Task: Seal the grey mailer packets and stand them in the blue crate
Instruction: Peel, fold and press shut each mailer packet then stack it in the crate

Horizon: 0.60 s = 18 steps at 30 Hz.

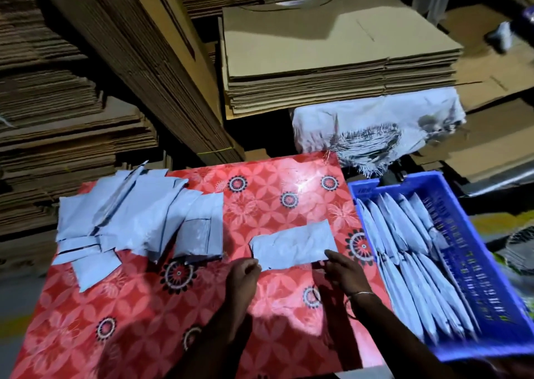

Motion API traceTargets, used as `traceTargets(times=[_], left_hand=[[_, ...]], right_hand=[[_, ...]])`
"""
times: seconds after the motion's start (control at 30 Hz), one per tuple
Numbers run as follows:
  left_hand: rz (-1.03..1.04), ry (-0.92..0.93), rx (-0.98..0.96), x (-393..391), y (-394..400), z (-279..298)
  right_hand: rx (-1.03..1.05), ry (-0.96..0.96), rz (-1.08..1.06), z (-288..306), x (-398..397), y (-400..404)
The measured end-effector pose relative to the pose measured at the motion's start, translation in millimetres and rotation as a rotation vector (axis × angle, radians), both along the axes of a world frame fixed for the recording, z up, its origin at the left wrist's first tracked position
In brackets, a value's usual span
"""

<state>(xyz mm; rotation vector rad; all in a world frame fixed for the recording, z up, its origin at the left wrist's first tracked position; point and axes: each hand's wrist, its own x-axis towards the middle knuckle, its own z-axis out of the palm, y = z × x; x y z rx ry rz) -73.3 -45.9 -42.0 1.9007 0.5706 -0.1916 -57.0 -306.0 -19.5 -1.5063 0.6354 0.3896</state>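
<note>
On the red floral surface (138,306), near its middle, one grey mailer packet (293,244) is lying flat, and both hands are working at its near edge. The left hand (242,273) is curling its fingers (250,264) at the packet's near left corner, apparently pinching the edge there, though blur is making the exact contact hard to read. The right hand (345,270) is holding the near right corner, its fingers bent over the edge; a thin bracelet (362,294) is sitting on that wrist.

To the left, a loose pile of grey packets (130,219) is spreading across the far left part of the surface, several overlapping one another, some with dark flap edges showing.

Just beside the right edge of the surface, the blue crate (474,266) is sitting tilted in the view, and rows of grey packets (410,266) are standing on edge inside it, leaning against one another along its left side.

Behind the surface, stacks of flattened cardboard (332,69) are rising on the left and in the middle, and a white woven sack (375,130) with frayed, torn patches is lying under the middle stack.
</note>
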Motion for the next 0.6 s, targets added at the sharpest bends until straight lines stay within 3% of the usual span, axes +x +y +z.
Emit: traceTargets(times=[0.07, 0.17, 0.23, 0.37, 0.6], left_hand=[[0.010, -0.139, 0.215, -7, -2, -5], [-0.062, -0.342, 0.349, -10, -10, -2], [-0.169, -0.407, 0.385, 2, -16, 9], [-0.368, -0.433, 0.661, 40, -26, 4], [-0.532, -0.217, 0.911, 68, -50, -35]], right_hand=[[-0.209, -0.151, 0.034, -3, -8, -4], [-0.546, -0.423, 0.204, 3, -8, -8], [-0.727, -0.577, 0.397, 4, 5, -3], [-0.970, -0.852, 0.716, 1, 48, 26], [-1.104, -0.699, 0.947, -52, 82, 54]])
